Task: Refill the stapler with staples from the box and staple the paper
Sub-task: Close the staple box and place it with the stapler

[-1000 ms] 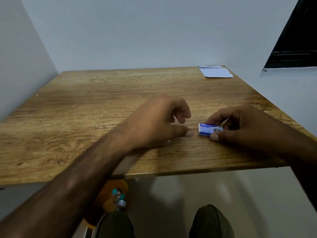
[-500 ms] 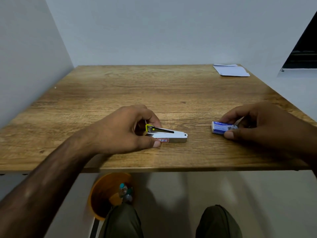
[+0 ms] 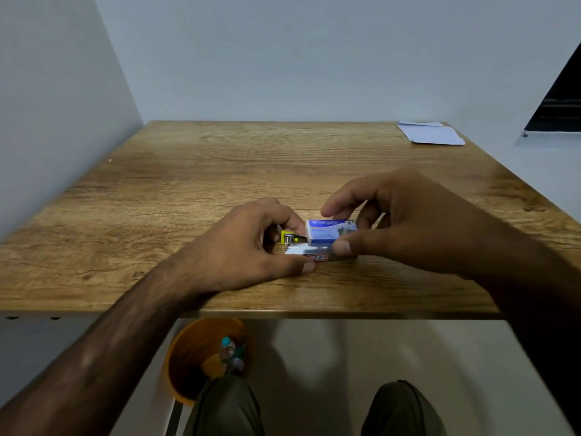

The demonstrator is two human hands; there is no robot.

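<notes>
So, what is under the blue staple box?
The silver stapler, on the table, gripped by the left hand. Its right end is hidden by the box and the right hand.

The left grip lay low on the bench, knuckles up and fingers curled. Its thumb stretched rightward along the near side of the stapler, and its forefinger bent over the far side. The left forearm ran in from the lower left across the bench's near edge. The right grip sat close beside it, pinching the staple box between the thumb on the near side and the curled forefinger on the far side. Its forearm entered from the right.
</notes>
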